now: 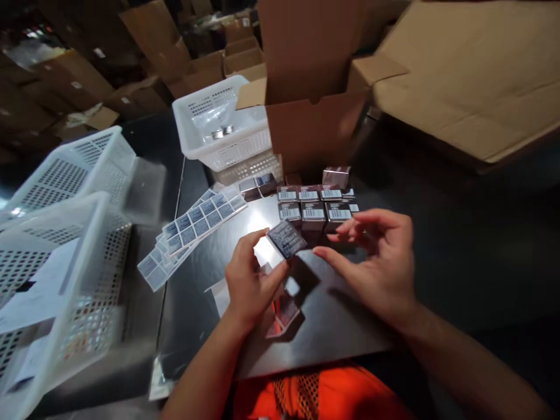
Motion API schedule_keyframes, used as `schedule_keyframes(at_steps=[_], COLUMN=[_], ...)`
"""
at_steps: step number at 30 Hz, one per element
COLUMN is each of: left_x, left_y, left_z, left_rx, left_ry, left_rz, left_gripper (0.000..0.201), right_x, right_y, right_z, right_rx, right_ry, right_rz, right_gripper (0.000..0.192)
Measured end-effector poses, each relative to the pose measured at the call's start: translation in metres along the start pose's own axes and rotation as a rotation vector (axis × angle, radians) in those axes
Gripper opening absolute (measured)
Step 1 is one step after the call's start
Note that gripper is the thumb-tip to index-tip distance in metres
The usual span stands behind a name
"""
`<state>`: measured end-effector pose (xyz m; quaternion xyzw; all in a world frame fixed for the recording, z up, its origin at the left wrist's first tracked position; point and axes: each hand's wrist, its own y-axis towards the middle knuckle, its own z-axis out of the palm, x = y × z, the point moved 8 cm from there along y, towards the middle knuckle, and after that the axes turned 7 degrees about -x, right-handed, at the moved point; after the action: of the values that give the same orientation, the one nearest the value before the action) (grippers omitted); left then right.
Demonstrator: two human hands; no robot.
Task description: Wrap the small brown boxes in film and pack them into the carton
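Two bare hands meet over a dark table (394, 175). The left hand (249, 280), fingers curled, grips a small dark box (286, 238) (its label side faces up), while the right hand (380, 262) hovers half open just beside it, holding nothing. Labelled boxes (312, 204) sit in rows just behind, label sheets (192, 230) to the left. Labelling seems under way; the next move likely calls for steadying the box.

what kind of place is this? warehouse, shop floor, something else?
Most likely a warehouse packing or labelling station. Stacked cardboard boxes fill the background, white mesh baskets flank a dark table, and sheets of barcode labels lie beside rows of small labelled boxes.
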<state>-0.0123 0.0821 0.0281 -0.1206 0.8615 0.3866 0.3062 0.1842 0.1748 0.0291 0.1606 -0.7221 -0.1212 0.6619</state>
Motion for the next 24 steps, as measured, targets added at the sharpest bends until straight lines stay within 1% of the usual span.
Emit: schedule_keyframes(at_steps=[1,2,3,4,5,6,7,9,10,11,12,14,16,18,20,21,23,24], left_x=[0.005,0.011,0.016,0.02,0.023,0.025,0.026,0.024,0.022,0.02,0.019,0.018,0.021,0.024,0.028,0.03,0.036,0.039], left_y=[0.002,0.003,0.004,0.004,0.004,0.004,0.004,0.005,0.005,0.006,0.007,0.008,0.009,0.009,0.01,0.01,0.011,0.012], left_z=[-0.007,-0.013,-0.019,-0.023,-0.026,-0.027,-0.027,-0.024,-0.024,-0.023,-0.023,-0.024,-0.024,-0.024,-0.025,-0.026,-0.025,-0.022], left_rx=[-0.082,-0.16,-0.227,-0.276,-0.305,-0.315,-0.312,-0.273,-0.257,-0.245,-0.241,-0.25,-0.258,-0.264,-0.276,-0.282,-0.28,-0.263], left_ry=[0.015,0.022,0.02,0.007,-0.013,-0.036,-0.057,-0.076,-0.067,-0.046,-0.02,0.03,0.054,0.052,0.043,0.035,-0.014,-0.068], left_rz=[-0.049,-0.099,-0.145,-0.186,-0.217,-0.239,-0.248,-0.237,-0.223,-0.21,-0.2,-0.204,-0.233,-0.274,-0.317,-0.34,-0.397,-0.431], left_gripper=[0.046,0.048,0.05,0.052,0.054,0.055,0.056,0.056,0.054,0.052,0.051,0.05,0.051,0.053,0.054,0.054,0.052,0.05], right_x=[0.006,0.009,0.008,0.005,0.0,-0.006,-0.011,-0.018,-0.019,-0.018,-0.013,0.002,0.018,0.027,0.035,0.04,0.05,0.054], right_y=[-0.006,-0.012,-0.02,-0.028,-0.035,-0.041,-0.045,-0.048,-0.047,-0.044,-0.041,-0.037,-0.039,-0.046,-0.052,-0.054,-0.055,-0.053], right_z=[0.005,0.015,0.028,0.042,0.053,0.063,0.07,0.077,0.078,0.077,0.075,0.068,0.065,0.065,0.065,0.064,0.059,0.055], right_rx=[0.052,0.155,0.287,0.419,0.526,0.607,0.663,0.706,0.707,0.693,0.665,0.596,0.544,0.521,0.5,0.492,0.519,0.557], right_ry=[-0.031,-0.053,-0.065,-0.064,-0.043,-0.007,0.028,0.066,0.054,0.026,-0.008,-0.073,-0.15,-0.242,-0.297,-0.275,-0.124,-0.011], right_rz=[-0.065,-0.096,-0.088,-0.045,0.022,0.105,0.186,0.281,0.279,0.235,0.147,-0.11,-0.377,-0.57,-0.715,-0.774,-0.826,-0.806], right_gripper=[0.06,0.058,0.058,0.06,0.062,0.061,0.057,0.039,0.03,0.023,0.02,0.018,0.02,0.021,0.02,0.02,0.02,0.018])
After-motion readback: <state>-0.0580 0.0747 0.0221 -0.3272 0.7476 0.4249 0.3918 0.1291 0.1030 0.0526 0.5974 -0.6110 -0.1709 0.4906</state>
